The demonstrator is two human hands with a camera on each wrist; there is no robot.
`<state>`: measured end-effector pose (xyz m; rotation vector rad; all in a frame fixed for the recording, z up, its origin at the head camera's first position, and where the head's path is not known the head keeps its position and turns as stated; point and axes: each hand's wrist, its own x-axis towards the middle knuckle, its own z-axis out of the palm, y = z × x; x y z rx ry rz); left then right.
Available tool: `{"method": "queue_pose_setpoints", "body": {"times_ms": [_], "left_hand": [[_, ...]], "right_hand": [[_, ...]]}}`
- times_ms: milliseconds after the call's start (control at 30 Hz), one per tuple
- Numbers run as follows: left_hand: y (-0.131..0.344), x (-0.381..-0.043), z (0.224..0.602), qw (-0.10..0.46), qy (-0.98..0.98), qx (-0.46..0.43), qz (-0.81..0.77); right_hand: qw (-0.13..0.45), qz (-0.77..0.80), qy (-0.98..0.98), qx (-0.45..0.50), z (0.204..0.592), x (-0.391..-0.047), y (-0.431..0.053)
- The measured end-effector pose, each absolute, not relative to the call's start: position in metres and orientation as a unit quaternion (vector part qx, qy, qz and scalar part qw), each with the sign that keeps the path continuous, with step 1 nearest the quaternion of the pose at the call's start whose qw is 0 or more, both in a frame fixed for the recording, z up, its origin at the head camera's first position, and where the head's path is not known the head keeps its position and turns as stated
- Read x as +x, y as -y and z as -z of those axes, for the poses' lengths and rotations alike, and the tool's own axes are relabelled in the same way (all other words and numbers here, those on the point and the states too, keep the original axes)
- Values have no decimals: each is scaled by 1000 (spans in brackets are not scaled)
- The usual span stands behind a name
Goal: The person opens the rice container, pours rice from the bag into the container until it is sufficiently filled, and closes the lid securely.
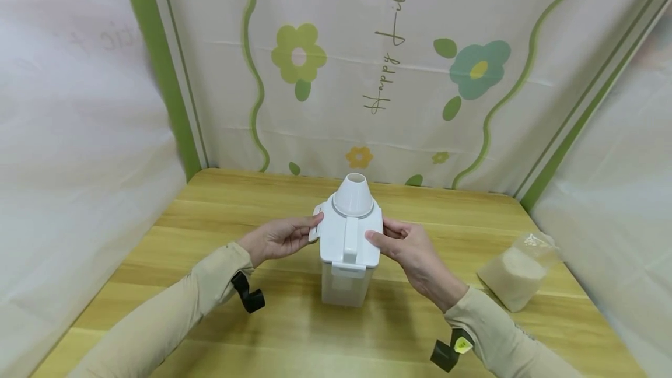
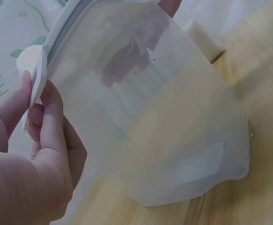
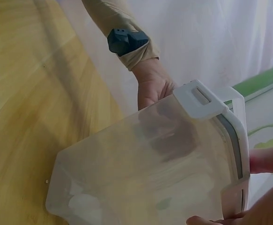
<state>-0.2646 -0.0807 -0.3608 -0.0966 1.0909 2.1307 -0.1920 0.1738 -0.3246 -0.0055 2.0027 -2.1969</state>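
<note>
A translucent plastic storage container (image 1: 343,291) with a white lid (image 1: 335,244) stands on the table. On the lid are a handle (image 1: 350,241) and, at its far end, a white cone-shaped cup (image 1: 354,198), narrow end up. My left hand (image 1: 280,241) pinches the lid's left latch (image 2: 39,82), thumb on one face and fingers behind it; this flap sticks outward. On the opposite side, my right hand (image 1: 417,255) grips the lid edge, thumb on top and fingers at the right latch (image 3: 233,199). The front latch (image 3: 199,101) lies against the container's wall. Inside, a small pale shape shows near the bottom.
To the right on the wooden table (image 1: 210,319) lies a clear plastic bag (image 1: 517,273) of pale, fine grains. Printed curtains (image 1: 336,121) hang behind the table and along both sides.
</note>
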Motion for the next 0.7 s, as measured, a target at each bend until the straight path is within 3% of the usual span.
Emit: {"method": "queue_pose_setpoints", "body": {"times_ms": [200, 300, 533, 700], "left_hand": [[81, -264, 355, 341, -487, -9, -804], [80, -263, 351, 294, -577, 50, -760], [81, -237, 335, 11, -840, 242, -485], [78, -214, 335, -124, -839, 394, -354]], "right_hand": [[92, 724, -683, -20, 327, -194, -179], [110, 746, -656, -19, 328, -196, -186], [163, 792, -588, -13, 325, -197, -207], [222, 815, -535, 5, 328, -197, -210]]}}
